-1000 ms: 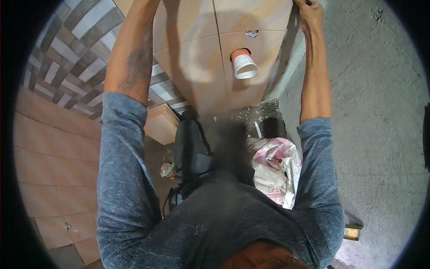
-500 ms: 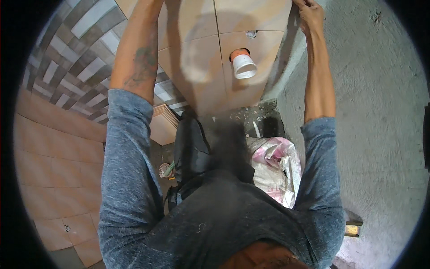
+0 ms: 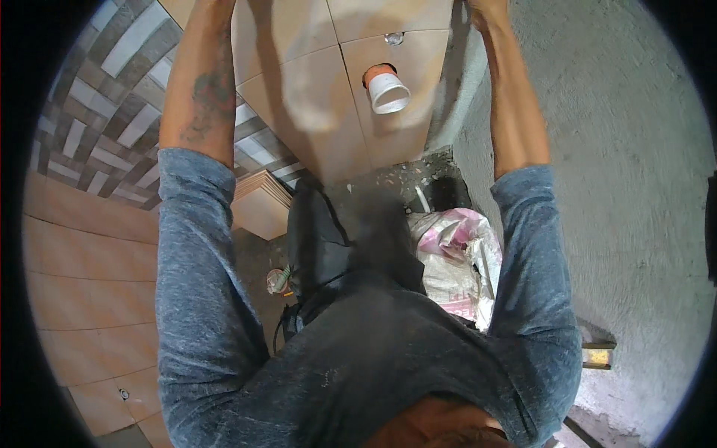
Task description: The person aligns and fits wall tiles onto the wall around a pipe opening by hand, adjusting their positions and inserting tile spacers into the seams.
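Note:
My left hand (image 3: 213, 6) is raised to the top edge of the picture beside the upper left of the beige tiled wall (image 3: 280, 37); its fingers are out of view. My right hand (image 3: 487, 11) is also cut off by the top edge, at the right side of those tiles, with fingers curled on something I cannot make out. Between my arms, a white pipe end with an orange collar (image 3: 388, 93) sticks out of a hole in the tiles, below a smaller round fitting (image 3: 394, 38).
Patterned grey tiles (image 3: 112, 89) and peach tiles (image 3: 89, 299) are on the left. Stacked loose tiles (image 3: 258, 209), a small container (image 3: 276, 281) and a pink-white sack (image 3: 455, 276) lie below. Rough cement (image 3: 627, 187) spans the right, with a level-like tool (image 3: 597, 357).
Over the last half second the view has shifted, so the tiled wall and pipe sit higher and farther left. My arms stay raised, with both hands now further out of the frame.

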A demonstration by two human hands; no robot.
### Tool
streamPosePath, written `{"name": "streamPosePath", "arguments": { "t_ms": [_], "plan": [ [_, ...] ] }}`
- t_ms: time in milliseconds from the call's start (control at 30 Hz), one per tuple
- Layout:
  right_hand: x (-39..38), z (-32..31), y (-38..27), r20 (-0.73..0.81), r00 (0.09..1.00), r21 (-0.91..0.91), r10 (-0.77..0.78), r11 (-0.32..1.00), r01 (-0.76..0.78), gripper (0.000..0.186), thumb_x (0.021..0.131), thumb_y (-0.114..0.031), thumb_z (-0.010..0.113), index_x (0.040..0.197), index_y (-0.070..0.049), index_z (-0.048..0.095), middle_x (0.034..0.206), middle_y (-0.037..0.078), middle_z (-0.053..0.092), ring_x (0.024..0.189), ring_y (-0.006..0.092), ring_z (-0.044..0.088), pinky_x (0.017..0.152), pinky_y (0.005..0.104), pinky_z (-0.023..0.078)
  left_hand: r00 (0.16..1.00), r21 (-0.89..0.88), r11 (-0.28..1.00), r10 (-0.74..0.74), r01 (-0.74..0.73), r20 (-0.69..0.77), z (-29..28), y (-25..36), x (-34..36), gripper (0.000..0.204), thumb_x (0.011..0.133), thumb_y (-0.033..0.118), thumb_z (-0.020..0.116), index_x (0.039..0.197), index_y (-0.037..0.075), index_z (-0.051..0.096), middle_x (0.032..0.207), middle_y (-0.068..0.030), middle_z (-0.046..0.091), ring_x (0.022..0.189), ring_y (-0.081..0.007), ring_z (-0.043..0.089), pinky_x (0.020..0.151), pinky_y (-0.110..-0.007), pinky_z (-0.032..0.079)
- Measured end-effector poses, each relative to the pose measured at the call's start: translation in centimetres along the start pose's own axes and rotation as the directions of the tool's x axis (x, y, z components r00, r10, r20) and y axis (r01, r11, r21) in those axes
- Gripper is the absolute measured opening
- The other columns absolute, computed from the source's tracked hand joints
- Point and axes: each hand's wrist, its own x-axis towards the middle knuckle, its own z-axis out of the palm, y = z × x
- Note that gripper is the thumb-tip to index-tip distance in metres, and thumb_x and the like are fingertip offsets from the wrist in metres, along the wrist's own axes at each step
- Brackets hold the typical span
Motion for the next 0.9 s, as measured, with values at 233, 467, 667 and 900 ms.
{"name": "streamPosePath", "arguments": {
  "t_ms": [233,467,667,900],
  "plan": [
    [-0.9,1.2,-0.4,-0.055,0.994,0.069,0.090,0.994,-0.086,0.018,0.095,-0.024,0.074,0.101,-0.007,0.071,0.071,-0.006,0.054,0.058,0.0088,0.045,0.052,0.0273,0.040,0.998,-0.095,0.995,-0.030,0.035,0.049,-0.2,-0.3,1.2,0.061,0.075,0.032,0.086,0.131,0.023,0.064,0.133,-0.0134,0.060,0.131,-0.0364,0.045,0.104,-0.063,0.036],
    [0.0,0.9,1.5,-0.045,0.997,0.046,0.060,0.997,-0.058,0.019,0.096,-0.022,0.074,0.101,-0.004,0.071,0.082,-0.003,0.062,0.071,0.0095,0.055,0.063,0.0273,0.048,0.992,-0.208,0.972,-0.088,0.106,0.094,0.3,0.1,1.6,0.054,0.081,0.026,0.082,0.130,0.020,0.062,0.122,-0.0154,0.064,0.116,-0.0355,0.058,0.100,-0.059,0.041],
    [-0.9,0.7,-0.5,-0.035,0.999,0.168,0.033,0.985,-0.027,0.029,0.090,-0.019,0.081,0.109,0.000,0.072,0.089,0.001,0.070,0.077,0.0101,0.060,0.068,0.0252,0.049,0.980,-0.297,0.936,-0.155,0.186,0.126,0.2,1.8,1.4,0.054,0.084,0.023,0.080,0.133,0.016,0.059,0.117,-0.0193,0.063,0.113,-0.0368,0.060,0.099,-0.058,0.043],
    [-4.2,-0.6,-10.3,-0.126,0.989,0.310,-0.083,0.943,0.118,0.025,0.094,-0.022,0.077,0.107,-0.001,0.070,0.093,0.001,0.068,0.081,0.0100,0.059,0.069,0.0241,0.045,0.998,-0.580,0.815,-0.031,-0.004,-0.049,-7.2,2.8,2.9,0.044,0.086,0.023,0.080,0.123,0.004,0.066,0.091,-0.0108,0.070,0.090,-0.0223,0.067,0.083,-0.040,0.055]
  ]
}}
